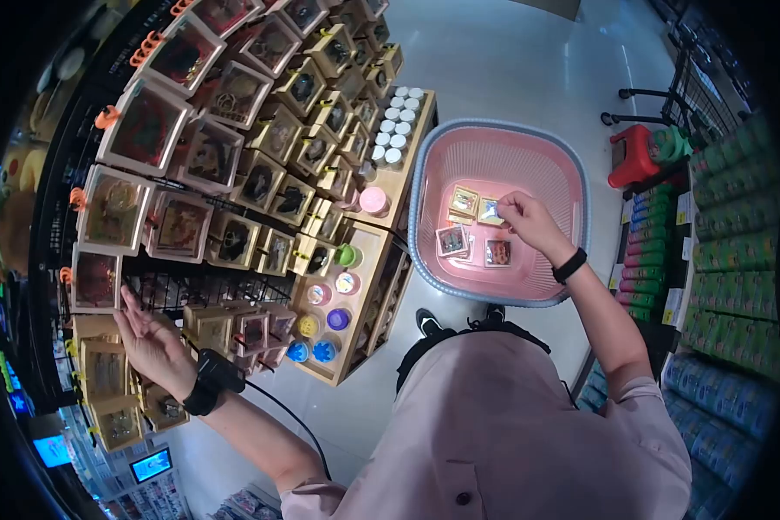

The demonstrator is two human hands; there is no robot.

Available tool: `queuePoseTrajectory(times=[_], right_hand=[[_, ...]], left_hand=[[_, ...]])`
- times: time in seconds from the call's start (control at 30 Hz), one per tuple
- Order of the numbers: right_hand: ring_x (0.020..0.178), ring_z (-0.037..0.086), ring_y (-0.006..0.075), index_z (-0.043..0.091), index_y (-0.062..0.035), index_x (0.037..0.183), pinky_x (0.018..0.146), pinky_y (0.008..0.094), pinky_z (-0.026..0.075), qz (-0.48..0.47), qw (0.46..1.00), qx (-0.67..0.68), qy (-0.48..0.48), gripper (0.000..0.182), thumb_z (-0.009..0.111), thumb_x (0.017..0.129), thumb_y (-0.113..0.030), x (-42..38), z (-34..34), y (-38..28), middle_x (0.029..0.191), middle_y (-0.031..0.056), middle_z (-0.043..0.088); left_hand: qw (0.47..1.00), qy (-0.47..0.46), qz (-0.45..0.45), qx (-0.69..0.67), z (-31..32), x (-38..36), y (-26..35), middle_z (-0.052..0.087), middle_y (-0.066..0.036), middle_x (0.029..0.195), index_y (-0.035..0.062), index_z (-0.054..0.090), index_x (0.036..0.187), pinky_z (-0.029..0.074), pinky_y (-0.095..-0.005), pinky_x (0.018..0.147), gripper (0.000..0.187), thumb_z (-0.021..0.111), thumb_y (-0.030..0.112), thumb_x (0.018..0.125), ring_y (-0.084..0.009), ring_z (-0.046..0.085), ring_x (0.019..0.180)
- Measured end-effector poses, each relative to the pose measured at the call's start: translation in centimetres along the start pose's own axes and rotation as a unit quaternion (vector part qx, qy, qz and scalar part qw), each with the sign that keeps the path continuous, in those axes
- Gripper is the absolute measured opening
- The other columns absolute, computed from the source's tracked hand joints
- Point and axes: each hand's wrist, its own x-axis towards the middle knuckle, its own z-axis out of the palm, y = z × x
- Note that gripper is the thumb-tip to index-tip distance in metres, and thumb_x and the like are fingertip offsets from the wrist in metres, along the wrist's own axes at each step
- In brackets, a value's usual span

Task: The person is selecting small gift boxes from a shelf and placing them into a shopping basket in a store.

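My right hand (529, 221) reaches into a pink plastic basket (433, 169) and pinches a small framed box (490, 211) lying among three other small boxes (453, 240) on the basket floor. My left hand (152, 342), with a black watch on the wrist, rests open against a black wire display rack (195, 290), its fingers by a hanging framed box (95, 279). Rows of similar square boxes (234, 156) hang on the rack above and beside that hand.
A wooden shelf (360, 286) below the rack carries small round coloured jars and white-capped bottles (394, 126). A red stool (633, 156) and a black cart (689, 95) stand on the tiled floor at far right. Shelves of green and blue packages (728, 251) line the right side.
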Motion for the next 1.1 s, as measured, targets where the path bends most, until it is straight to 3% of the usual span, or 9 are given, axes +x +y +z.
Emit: queuePoseTrajectory(times=[0.13, 0.17, 0.3, 0.37, 0.43, 0.53, 0.73, 0.87, 1.1], right_hand=[[0.086, 0.069, 0.0192, 0.062, 0.0031, 0.112, 0.078, 0.0322, 0.056, 0.141, 0.979, -0.15, 0.003, 0.036, 0.07, 0.091, -0.025, 5.8, -2.3, 7.7, 0.098, 0.0126, 0.069], [0.091, 0.069, 0.0231, 0.062, 0.0041, 0.114, 0.082, 0.0337, 0.055, 0.149, 0.967, -0.206, 0.017, 0.041, 0.071, 0.089, -0.027, 6.8, -2.4, 10.8, 0.102, 0.0162, 0.069], [0.116, 0.065, 0.0362, 0.054, 0.0024, 0.131, 0.097, 0.0433, 0.053, 0.263, 0.911, -0.319, 0.009, 0.072, 0.077, 0.076, -0.038, 8.2, -2.0, 18.1, 0.121, 0.0264, 0.067], [0.116, 0.065, 0.035, 0.046, 0.0024, 0.139, 0.098, 0.0426, 0.053, 0.316, 0.893, -0.32, 0.011, 0.083, 0.078, 0.075, -0.039, 8.0, 0.2, 21.2, 0.125, 0.0259, 0.065], [0.122, 0.06, 0.0392, 0.027, -0.0019, 0.152, 0.103, 0.0442, 0.05, 0.348, 0.879, -0.325, -0.029, 0.107, 0.082, 0.071, -0.044, 8.6, 2.0, 23.3, 0.137, 0.0278, 0.055], [0.132, 0.049, 0.0431, 0.014, -0.0128, 0.159, 0.104, 0.0497, 0.048, 0.395, 0.869, -0.297, -0.035, 0.121, 0.085, 0.067, -0.046, 8.0, 5.6, 22.0, 0.15, 0.0268, 0.036], [0.131, 0.048, 0.0386, 0.024, -0.0156, 0.152, 0.103, 0.0482, 0.048, 0.457, 0.835, -0.304, 0.027, 0.108, 0.087, 0.067, -0.038, 8.3, 9.2, 22.7, 0.144, 0.02, 0.035], [0.129, 0.05, 0.0386, 0.029, -0.0169, 0.148, 0.101, 0.0483, 0.05, 0.469, 0.823, -0.321, 0.02, 0.1, 0.087, 0.069, -0.036, 7.9, 8.8, 23.6, 0.141, 0.0201, 0.04], [0.117, 0.059, 0.0372, 0.031, -0.0037, 0.148, 0.097, 0.0442, 0.051, 0.381, 0.873, -0.302, 0.049, 0.099, 0.082, 0.072, -0.042, 7.0, 5.2, 21.9, 0.131, 0.0267, 0.048]], left_hand=[[0.994, 0.023, 0.039, 0.095, 1.1, -1.3, -0.1, 0.051, -0.031, 0.142, -0.0164, 0.035, 0.143, 0.054, -0.0191, 0.07, 0.051, 0.053, 0.013, 0.105, -0.0123, 0.067, 0.094], [0.978, 0.126, 0.069, 0.15, 5.5, -2.3, -1.0, 0.049, -0.032, 0.144, -0.017, 0.036, 0.141, 0.054, -0.0185, 0.073, 0.049, 0.053, 0.012, 0.105, -0.0133, 0.066, 0.1], [0.981, 0.143, 0.051, 0.124, 3.8, -4.0, 0.5, 0.05, -0.03, 0.143, -0.0144, 0.042, 0.135, 0.052, -0.0203, 0.067, 0.042, 0.052, 0.013, 0.105, -0.0268, 0.063, 0.119], [0.963, 0.214, 0.066, 0.15, 8.6, -5.4, -1.3, 0.046, -0.033, 0.145, -0.0166, 0.04, 0.135, 0.056, -0.0249, 0.088, 0.044, 0.051, 0.013, 0.105, -0.0319, 0.055, 0.13], [0.956, 0.209, 0.063, 0.196, 11.1, -6.9, -2.7, 0.029, -0.034, 0.154, -0.0187, 0.029, 0.143, 0.035, -0.039, 0.123, 0.052, 0.044, 0.015, 0.107, -0.0346, 0.035, 0.145], [0.933, 0.234, 0.065, 0.267, 13.0, -9.0, -4.7, 0.03, -0.031, 0.154, -0.0174, 0.026, 0.146, 0.025, -0.0402, 0.127, 0.055, 0.037, 0.022, 0.109, -0.0328, 0.031, 0.147], [0.835, 0.196, -0.023, 0.514, 12.2, -14.6, -5.8, 0.039, -0.022, 0.152, -0.0088, 0.035, 0.148, 0.029, -0.0417, 0.124, 0.053, 0.037, 0.028, 0.109, -0.0324, 0.038, 0.144], [0.834, 0.196, -0.059, 0.513, 10.4, -16.3, -5.9, 0.041, -0.019, 0.152, -0.006, 0.036, 0.149, 0.036, -0.0429, 0.118, 0.052, 0.04, 0.027, 0.109, -0.0346, 0.043, 0.141], [0.725, 0.185, 0.017, 0.663, 11.5, -17.7, -8.4, 0.038, -0.017, 0.154, -0.0016, 0.034, 0.151, 0.042, -0.0446, 0.113, 0.051, 0.05, 0.016, 0.105, -0.0325, 0.047, 0.138]])
